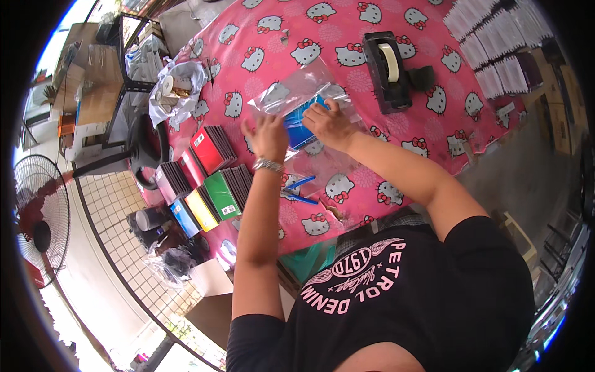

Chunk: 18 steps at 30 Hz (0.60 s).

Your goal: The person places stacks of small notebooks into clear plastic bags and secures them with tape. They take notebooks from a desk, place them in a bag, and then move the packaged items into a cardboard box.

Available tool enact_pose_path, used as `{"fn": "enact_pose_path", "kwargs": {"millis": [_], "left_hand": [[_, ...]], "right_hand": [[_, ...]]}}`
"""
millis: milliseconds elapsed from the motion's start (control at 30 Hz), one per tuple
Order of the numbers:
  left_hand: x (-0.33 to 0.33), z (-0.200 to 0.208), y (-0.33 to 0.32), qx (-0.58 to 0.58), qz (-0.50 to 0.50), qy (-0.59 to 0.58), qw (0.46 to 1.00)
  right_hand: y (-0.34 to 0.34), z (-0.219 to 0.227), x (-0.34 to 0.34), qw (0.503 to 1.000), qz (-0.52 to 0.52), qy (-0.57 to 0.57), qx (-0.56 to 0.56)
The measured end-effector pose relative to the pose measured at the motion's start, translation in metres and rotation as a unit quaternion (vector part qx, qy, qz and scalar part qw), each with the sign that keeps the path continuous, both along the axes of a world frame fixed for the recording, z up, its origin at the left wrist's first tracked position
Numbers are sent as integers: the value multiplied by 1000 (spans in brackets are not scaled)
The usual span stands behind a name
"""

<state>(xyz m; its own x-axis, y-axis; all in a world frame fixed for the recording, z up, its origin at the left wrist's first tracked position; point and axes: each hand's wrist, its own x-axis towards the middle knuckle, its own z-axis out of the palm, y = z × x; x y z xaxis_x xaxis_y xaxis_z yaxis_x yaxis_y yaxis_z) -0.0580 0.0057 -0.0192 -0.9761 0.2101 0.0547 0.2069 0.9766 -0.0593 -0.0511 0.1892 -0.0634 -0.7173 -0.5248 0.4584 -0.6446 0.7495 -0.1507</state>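
Observation:
A blue spiral notebook (301, 128) lies tilted on the pink tablecloth, partly inside a clear plastic bag (316, 79) whose loose film spreads around it. My right hand (331, 125) is closed on the notebook's right side, fingers curled over the bag and the cover. At the notebook's left edge, my left hand (269, 137) is slightly blurred, its fingers apart over the film. Blue-handled pliers or cutters (300, 189) rest just below the bag. To the left stand stacks of notebooks: red (211, 149), green (222, 194), yellow (201, 209) and blue (184, 217).
A black tape dispenser (387, 72) stands at the upper right. Rows of packed notebooks (496, 46) fill the far right corner. A white plastic bag (179, 90) with tape rolls sits at the far left. Beyond the left edge are a fan (42, 217) and a wire grid (118, 229).

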Motion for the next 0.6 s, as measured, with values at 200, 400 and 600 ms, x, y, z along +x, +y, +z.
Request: {"fn": "enact_pose_path", "kwargs": {"millis": [200,400,600], "left_hand": [[22,31,33,136,-46,10,990],[18,-40,45,177,-74,69,979],[6,-38,42,195,-89,50,975]], "right_hand": [[7,-3,2,999,-35,0,-5],[35,26,-35,995,-101,24,1],[75,36,26,968,-214,-55,-121]]}}
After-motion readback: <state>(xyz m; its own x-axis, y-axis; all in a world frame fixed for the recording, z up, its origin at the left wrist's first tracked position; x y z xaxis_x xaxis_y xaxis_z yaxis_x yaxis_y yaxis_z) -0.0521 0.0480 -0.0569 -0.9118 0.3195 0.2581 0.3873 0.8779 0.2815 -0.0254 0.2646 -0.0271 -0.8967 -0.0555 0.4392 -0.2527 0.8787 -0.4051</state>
